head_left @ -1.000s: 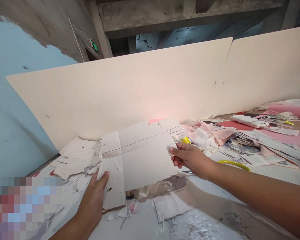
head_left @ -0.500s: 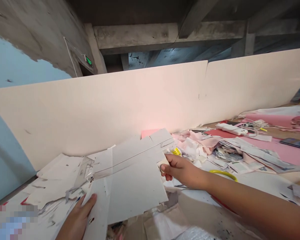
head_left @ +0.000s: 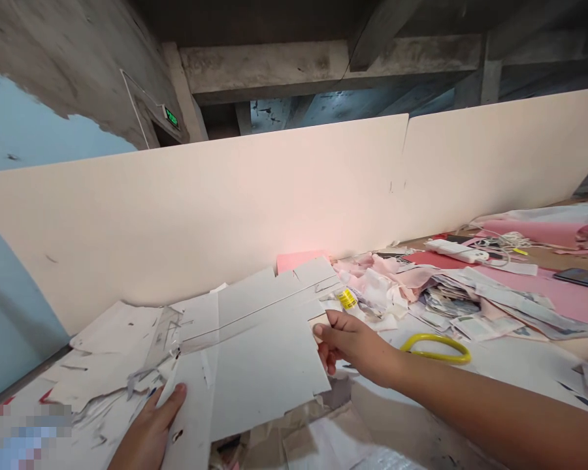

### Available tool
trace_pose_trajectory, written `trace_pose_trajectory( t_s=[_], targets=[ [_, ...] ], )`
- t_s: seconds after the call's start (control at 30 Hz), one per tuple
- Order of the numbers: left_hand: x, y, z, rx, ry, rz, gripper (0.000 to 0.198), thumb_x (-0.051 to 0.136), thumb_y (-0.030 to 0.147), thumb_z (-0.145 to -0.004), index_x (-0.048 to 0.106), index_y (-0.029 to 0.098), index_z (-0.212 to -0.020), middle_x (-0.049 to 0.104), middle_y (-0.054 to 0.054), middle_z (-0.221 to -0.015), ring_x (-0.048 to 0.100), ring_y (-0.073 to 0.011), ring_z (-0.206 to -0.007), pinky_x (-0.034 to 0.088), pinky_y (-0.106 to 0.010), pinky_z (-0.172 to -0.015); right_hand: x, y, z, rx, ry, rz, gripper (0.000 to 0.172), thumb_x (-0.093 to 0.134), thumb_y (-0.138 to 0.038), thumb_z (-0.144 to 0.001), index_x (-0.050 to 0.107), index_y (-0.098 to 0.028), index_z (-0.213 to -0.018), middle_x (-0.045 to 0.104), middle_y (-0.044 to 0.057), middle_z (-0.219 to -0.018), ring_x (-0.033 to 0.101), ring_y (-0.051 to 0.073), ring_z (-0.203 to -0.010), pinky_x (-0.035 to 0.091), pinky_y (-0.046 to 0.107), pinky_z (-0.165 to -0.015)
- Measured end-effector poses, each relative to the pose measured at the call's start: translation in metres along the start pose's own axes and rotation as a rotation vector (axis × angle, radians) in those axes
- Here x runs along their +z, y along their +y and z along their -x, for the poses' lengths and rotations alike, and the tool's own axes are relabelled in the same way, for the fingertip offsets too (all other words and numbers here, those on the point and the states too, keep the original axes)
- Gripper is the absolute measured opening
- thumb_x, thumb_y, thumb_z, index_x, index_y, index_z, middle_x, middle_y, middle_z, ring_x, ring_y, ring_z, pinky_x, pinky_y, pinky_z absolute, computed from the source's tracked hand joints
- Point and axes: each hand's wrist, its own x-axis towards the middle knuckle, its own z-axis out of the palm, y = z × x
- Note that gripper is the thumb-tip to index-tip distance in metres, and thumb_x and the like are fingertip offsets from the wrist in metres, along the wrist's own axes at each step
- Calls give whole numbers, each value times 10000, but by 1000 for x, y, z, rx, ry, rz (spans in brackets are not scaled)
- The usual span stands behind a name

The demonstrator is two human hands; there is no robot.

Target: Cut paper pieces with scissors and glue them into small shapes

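A large white cardboard sheet (head_left: pixel 269 372) with notched edges and a long crease or slit spans the space between my hands, over the paper pile. My left hand (head_left: pixel 149 424) grips its lower left side, thumb on top and the other fingers hidden underneath. At the right edge, my right hand (head_left: pixel 355 346) pinches a small cream tab (head_left: pixel 317 321) between thumb and forefinger; whether the tab is part of the sheet I cannot tell. A clear plastic strip (head_left: pixel 159 343) lies by the sheet's left end.
Torn white sheets (head_left: pixel 112 333) lie at the left. Yellow scissor-like handles (head_left: pixel 436 337) show behind my right forearm. Paper scraps (head_left: pixel 451 297), a white power strip (head_left: pixel 457 250), a phone (head_left: pixel 583 278) and a pink roll (head_left: pixel 543 234) are farther right. A pale partition (head_left: pixel 225 202) stands behind.
My right hand has shifted slightly at the tab, its lower fingers more curled beneath. More of the yellow handle shows. The left hand stays nearly where it was.
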Motion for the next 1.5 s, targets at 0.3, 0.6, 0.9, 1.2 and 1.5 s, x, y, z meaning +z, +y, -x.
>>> trace_pose_trajectory(
  t_s=[0.3, 0.6, 0.9, 1.2, 1.5],
  targets=[
    [7, -3, 12, 85, -19, 2, 696, 632, 408, -624, 331, 299, -1242, 652, -40, -798, 616, -202, -577, 500, -332, -517, -23, -5, -3, 301, -222, -108, 79, 545, -155, -612, 541, -121, -683, 604, 12, -596, 558, 101, -469, 383, 195, -415],
    [8, 0, 15, 102, -18, 12, 685, 639, 362, -624, 347, 257, -1235, 648, -27, -674, 606, -208, -517, 494, -321, -493, -14, 3, 1, 307, -261, -176, 305, 692, -300, -562, 425, -152, -569, 380, -95, -448, 308, 14, -367, 218, 167, -391],
    [3, -2, 10, 116, 39, -26, 743, 639, 354, -622, 305, 262, -1279, 651, -48, -815, 609, -196, -568, 497, -305, -515, -20, 16, -3, 216, -118, 12, 387, 695, -367, -584, 370, -170, -516, 341, -103, -383, 256, 18, -348, 160, 190, -378],
    [1, -6, 9, 115, 34, 32, 675, 617, 349, -651, 327, 301, -1258, 661, -49, -840, 617, -198, -621, 503, -315, -526, -13, 19, -7, 218, 139, 81, 401, 650, -436, -613, 324, -212, -675, 338, -134, -365, 177, 18, -337, 114, 183, -369],
    [-3, -13, -4, 173, -273, 325, 388, 600, 218, -678, 520, 253, -1055, 644, -17, -919, 606, -174, -781, 512, -292, -673, -18, -4, 4, 255, -128, 545, 317, 688, -316, -550, 570, -208, -824, 529, -41, -614, 440, 82, -509, 302, 192, -464]
  ],
)
